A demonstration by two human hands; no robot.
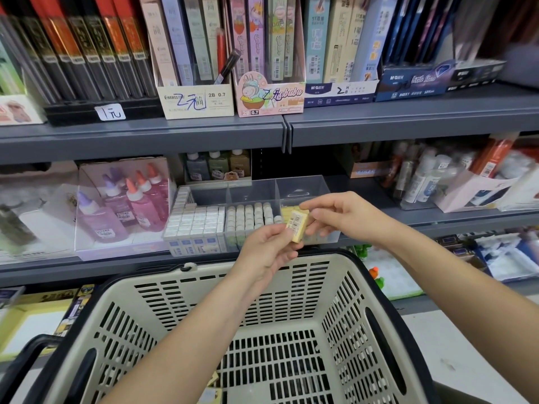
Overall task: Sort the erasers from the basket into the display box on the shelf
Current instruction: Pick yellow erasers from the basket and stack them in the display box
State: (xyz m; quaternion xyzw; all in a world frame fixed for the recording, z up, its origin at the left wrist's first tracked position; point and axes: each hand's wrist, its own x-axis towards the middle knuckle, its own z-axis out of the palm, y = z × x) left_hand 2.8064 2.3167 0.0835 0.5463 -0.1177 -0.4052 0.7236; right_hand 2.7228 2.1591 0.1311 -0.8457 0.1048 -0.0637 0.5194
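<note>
Beige basket (pixel 344 293), nearest, sits below two bare hands — the left hand (pixel 267 250) and right hand (pixel 342 214) share one yellow eraser (pixel 298 225), each grip pinching an end, just in front of the clear display box (pixel 303 188) on the shelf (pixel 87 269).

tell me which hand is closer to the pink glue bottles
Left. The left hand sits right of the pink glue bottles, across the front of the display box; the right hand is farther right, beyond the yellow eraser both hands pinch.
</note>
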